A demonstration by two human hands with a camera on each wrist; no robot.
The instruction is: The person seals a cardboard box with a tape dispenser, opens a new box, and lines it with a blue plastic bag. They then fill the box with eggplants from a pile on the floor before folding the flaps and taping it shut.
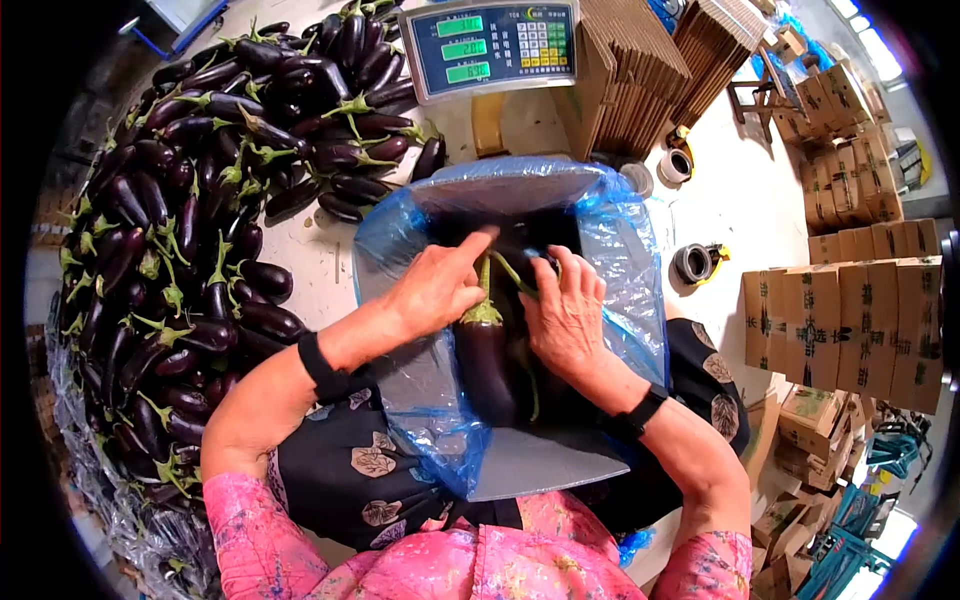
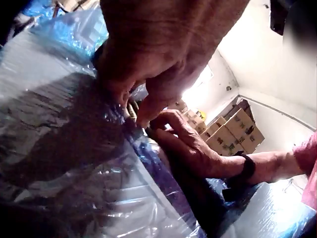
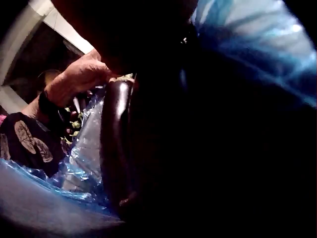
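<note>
A box (image 1: 500, 185) lined with blue plastic film (image 1: 625, 240) stands before me with dark purple eggplants inside. My left hand (image 1: 440, 287) is at the top end of one eggplant (image 1: 487, 365), its index finger stretched forward and its thumb side against the green stem. In the left wrist view a stem (image 2: 132, 108) shows between its fingertips. My right hand (image 1: 567, 312) grips at a second green stem (image 1: 512, 270), thumb and fingers bent around it. The eggplant under this hand is mostly in shadow. The right wrist view shows one glossy eggplant (image 3: 116, 144) beside the film.
A large heap of eggplants (image 1: 190, 210) covers the table's left side. Behind the box stands a digital scale display (image 1: 490, 50), with folded cardboard (image 1: 635, 80) to its right. Tape rolls (image 1: 693, 264) lie to the right. Stacked cartons (image 1: 845, 325) stand farther right.
</note>
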